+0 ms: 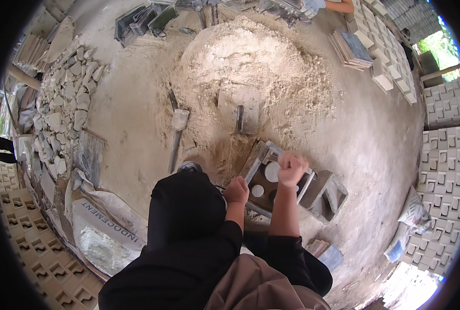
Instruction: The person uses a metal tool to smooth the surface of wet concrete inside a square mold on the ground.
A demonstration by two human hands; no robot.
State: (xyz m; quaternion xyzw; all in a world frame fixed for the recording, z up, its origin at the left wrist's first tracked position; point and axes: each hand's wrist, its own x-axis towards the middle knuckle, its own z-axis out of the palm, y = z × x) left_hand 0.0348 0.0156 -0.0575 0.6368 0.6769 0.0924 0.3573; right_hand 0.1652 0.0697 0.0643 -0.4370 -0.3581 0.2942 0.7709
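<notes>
A rectangular block mould (251,161) with metal-looking sides lies on the floor in front of me, tilted to the right. Pale round discs (272,171) show against its dark inside. My right hand (292,168) is a closed fist over the mould's right part, with nothing showing in it. At the mould's left edge, my left hand (236,190) is curled closed; whatever its fingers hold is hidden. Against the mould's right side stands a grey angular frame (325,195). A flat board (248,95) with a dark bar-like handle (240,119) lies beyond, on the powder.
A large heap of pale powder (245,49) rises ahead. Left of it lies a trowel-like tool (180,120). Broken chunks (64,103) and a cement sack (106,217) are at left. Stacked pale blocks (439,181) line the right. Another person's gloved hand (311,7) works at the far side.
</notes>
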